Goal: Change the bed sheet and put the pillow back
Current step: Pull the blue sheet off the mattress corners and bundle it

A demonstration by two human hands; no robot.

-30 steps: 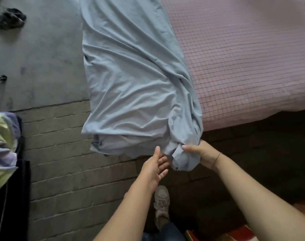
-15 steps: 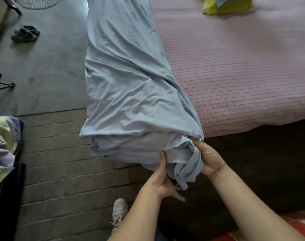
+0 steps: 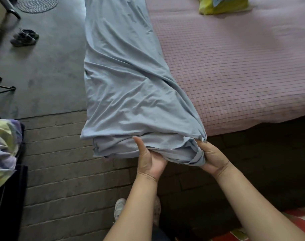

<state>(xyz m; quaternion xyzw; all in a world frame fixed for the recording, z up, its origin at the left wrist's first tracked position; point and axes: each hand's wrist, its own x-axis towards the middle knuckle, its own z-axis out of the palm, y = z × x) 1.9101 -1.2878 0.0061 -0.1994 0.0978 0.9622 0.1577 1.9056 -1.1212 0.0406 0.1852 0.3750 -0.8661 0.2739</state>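
Note:
A light blue bed sheet (image 3: 127, 87) lies bunched in a long strip along the left edge of the bed, over the pink checked mattress cover (image 3: 235, 75). Its near end hangs past the bed's corner. My left hand (image 3: 151, 160) grips the sheet's lower folds from beneath, thumb up against the cloth. My right hand (image 3: 211, 158) holds the gathered corner of the sheet at the bed's edge. A yellow pillow (image 3: 221, 5) lies at the far end of the bed, partly cut off by the frame's top.
Grey brick paving and concrete floor lie left of the bed. A pair of dark shoes (image 3: 24, 37) and a round mat (image 3: 37, 4) are at far left. Bundled pale cloth (image 3: 2, 150) rests on a dark stand at left. My white shoe (image 3: 119, 208) is below.
My left hand turned palm-up and closed under the sheet's lower folds. My right hand gathered the corner more tightly. The view lifted, showing more of the bed and the pillow.

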